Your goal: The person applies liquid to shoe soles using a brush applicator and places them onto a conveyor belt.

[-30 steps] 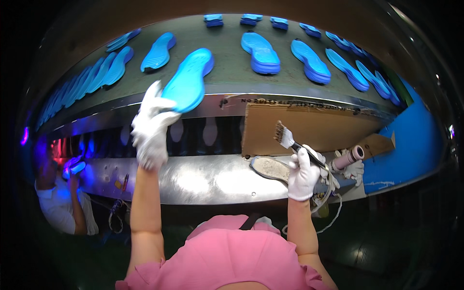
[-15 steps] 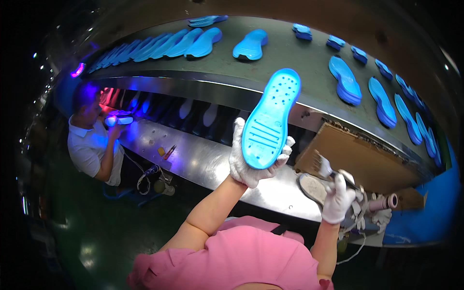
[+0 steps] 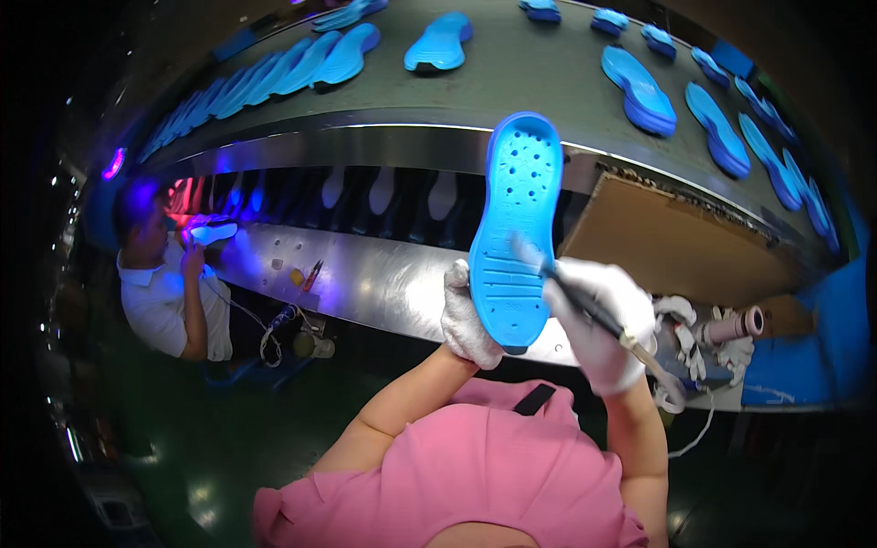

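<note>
In my gloved left hand (image 3: 468, 320) is a bright blue shoe sole (image 3: 510, 224), held upright by its lower end. Its upper part has a group of holes, and grooves run across its lower part. My right hand (image 3: 603, 320), also in a white glove, is closed round the dark handle of a brush (image 3: 589, 309). The brush's blurred tip lies over the middle of the sole, just above the grooves; whether the bristles touch it I cannot tell.
A green conveyor belt (image 3: 548, 68) carries several blue soles (image 3: 639, 91) behind a metal ledge. Beneath runs a steel bench (image 3: 365, 283). A cardboard box (image 3: 676, 237), a pink cylinder (image 3: 735, 324) and loose gloves stand right. At far left a co-worker (image 3: 169, 292) holds another sole.
My right hand has brought the brush from beside the cardboard box leftward and up onto the sole. The sole has turned more upright in my left hand. The whole view has shifted a little.
</note>
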The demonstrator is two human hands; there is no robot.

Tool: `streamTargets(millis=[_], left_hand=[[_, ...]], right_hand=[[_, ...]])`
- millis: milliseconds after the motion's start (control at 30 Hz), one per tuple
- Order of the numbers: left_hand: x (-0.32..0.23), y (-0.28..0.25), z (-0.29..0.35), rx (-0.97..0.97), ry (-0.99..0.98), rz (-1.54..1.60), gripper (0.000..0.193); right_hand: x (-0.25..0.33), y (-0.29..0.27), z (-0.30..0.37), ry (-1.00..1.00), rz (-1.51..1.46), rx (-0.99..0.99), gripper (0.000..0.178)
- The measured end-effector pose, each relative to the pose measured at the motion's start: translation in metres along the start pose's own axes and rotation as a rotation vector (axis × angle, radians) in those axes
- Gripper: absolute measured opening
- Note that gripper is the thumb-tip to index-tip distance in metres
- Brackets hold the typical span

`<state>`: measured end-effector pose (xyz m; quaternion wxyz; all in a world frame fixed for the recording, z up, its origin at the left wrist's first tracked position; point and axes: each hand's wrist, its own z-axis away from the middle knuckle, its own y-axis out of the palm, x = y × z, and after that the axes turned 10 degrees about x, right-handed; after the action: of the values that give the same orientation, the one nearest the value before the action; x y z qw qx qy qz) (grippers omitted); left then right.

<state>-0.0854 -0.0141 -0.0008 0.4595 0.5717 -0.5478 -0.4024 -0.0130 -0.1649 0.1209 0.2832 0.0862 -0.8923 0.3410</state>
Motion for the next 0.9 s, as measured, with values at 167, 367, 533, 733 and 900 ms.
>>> streamTargets(millis=[167,367,533,733,900], left_hand=[[0.022,-0.007,0.006,-0.065,0.064,-0.212,0.088],[0.024,0.002,0.004,0.004,-0.004,-0.402,0.11],[0.021,-0.008,0.008,0.037,0.033,-0.323,0.112],[0.017,-0.002,-0.003,-0.035,0.071,-0.23,0.124],[0.01,0.008,-0.01,0.056,0.071,-0.174,0.116]], right_hand=[[-0.004,0.018,-0.007,-0.182,0.083,0.041,0.011],[-0.014,0.019,-0.006,-0.202,0.223,0.143,0.019],[-0.015,0.021,-0.002,-0.057,-0.004,0.046,0.023],[0.006,0.022,-0.005,-0.21,-0.009,0.277,0.026],[-0.004,0.025,-0.001,-0.178,0.134,0.336,0.026]])
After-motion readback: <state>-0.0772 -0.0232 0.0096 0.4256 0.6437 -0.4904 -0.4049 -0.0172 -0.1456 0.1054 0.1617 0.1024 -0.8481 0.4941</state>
